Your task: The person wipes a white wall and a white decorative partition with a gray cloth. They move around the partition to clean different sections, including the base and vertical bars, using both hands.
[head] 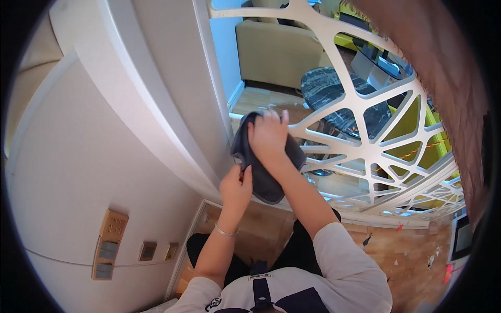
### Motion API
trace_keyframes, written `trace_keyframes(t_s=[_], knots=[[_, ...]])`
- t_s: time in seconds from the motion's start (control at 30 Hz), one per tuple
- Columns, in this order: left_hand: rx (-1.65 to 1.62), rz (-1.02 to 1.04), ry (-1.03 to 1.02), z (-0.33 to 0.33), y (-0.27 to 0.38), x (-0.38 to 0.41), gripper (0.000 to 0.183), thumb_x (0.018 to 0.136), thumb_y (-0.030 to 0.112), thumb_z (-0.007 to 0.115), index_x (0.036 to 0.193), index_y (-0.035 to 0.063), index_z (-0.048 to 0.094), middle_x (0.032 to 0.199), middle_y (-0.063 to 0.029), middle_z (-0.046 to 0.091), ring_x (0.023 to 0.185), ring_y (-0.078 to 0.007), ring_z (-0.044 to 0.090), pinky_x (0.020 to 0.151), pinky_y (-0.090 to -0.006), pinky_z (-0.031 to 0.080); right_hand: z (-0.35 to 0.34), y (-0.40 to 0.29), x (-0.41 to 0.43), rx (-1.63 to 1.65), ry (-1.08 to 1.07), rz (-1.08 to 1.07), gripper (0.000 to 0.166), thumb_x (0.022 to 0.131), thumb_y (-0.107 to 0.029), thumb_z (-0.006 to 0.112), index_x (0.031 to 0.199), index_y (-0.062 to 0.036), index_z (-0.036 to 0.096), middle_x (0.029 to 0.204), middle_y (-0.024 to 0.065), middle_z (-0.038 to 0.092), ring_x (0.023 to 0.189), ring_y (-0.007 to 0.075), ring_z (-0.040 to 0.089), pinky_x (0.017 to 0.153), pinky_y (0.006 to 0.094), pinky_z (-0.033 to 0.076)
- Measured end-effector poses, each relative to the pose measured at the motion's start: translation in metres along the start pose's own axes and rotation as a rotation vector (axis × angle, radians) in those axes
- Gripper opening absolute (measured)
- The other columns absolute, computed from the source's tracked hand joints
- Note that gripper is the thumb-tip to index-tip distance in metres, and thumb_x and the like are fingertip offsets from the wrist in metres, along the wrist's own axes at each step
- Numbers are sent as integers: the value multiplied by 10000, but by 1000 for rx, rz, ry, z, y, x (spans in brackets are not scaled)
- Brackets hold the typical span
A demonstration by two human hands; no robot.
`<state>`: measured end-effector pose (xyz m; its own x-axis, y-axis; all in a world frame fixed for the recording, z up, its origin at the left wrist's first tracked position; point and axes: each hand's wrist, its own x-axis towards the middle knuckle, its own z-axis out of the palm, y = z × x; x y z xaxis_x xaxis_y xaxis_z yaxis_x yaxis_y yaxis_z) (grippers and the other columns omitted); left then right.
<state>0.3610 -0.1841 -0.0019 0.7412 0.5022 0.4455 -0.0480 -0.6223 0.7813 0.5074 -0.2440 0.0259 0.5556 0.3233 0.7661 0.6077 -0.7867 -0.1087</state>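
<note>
A dark grey cloth (270, 182) hangs over a white bar of the lattice screen (362, 144), close to where the screen meets the white wall post (184, 78). My right hand (270, 135) lies on top of the cloth, fingers curled over its upper part and the bar beneath. Between thumb and fingers, my left hand (237, 186) pinches the cloth's left edge. The bar under the cloth is hidden.
Left of me is a white wall with switch plates (107, 246). Behind the screen stand a beige sofa (280, 54) and a dark marbled round stool or tabletop (323, 88). Scraps lie on the wooden floor (407, 250). A brown, wrinkled surface (450, 78) fills the upper right.
</note>
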Motion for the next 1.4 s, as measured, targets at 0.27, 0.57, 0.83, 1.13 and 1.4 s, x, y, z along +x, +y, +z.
trace_keyframes(t_s=[0.27, 0.57, 0.83, 1.13, 1.4], knots=[[-89, -164, -16, -2, -36, 11, 340, 944, 159, 581, 681, -22, 464, 561, -137, 529, 505, -154, 504, 487, -327, 383, 28, -17, 28, 81, -216, -214, 170, 836, -202, 562, 932, -84, 637, 900, 71, 606, 895, 247, 590, 751, 399, 435], [-316, -264, 0, 9, -19, 21, 283, 980, 147, 538, 737, 15, 478, 672, -68, 638, 494, -73, 487, 465, -253, 381, -30, 34, -16, -231, -257, -203, 365, 805, -266, 657, 1091, -52, 580, 1076, 131, 568, 1108, 299, 507, 1080, 460, 288], [-72, 448, -174, 49, 44, 54, 414, 859, 115, 613, 1213, -55, 484, 1118, -275, 569, 1027, -447, 550, 901, -497, 436, -114, 86, -25, -236, -201, -438, 409, 785, -413, 675, 1041, -95, 655, 1216, 75, 559, 1248, 253, 433, 1039, 541, 306], [-11, 636, -18, 74, 68, 72, 651, 841, 171, 645, 1379, -57, 359, 1255, -235, 526, 1114, -384, 517, 934, -474, 382, -161, 87, 11, -666, -15, -332, 351, 765, -366, 674, 950, -68, 672, 1202, 94, 535, 1159, 262, 454, 991, 590, 312], [174, 650, -141, 92, 26, 83, 558, 798, 246, 653, 1286, 28, 491, 1161, -120, 590, 1112, -243, 530, 903, -425, 302, -82, 84, -31, -515, -77, -456, 346, 795, -198, 551, 1081, -30, 651, 1294, 114, 545, 1232, 234, 471, 1066, 495, 297]])
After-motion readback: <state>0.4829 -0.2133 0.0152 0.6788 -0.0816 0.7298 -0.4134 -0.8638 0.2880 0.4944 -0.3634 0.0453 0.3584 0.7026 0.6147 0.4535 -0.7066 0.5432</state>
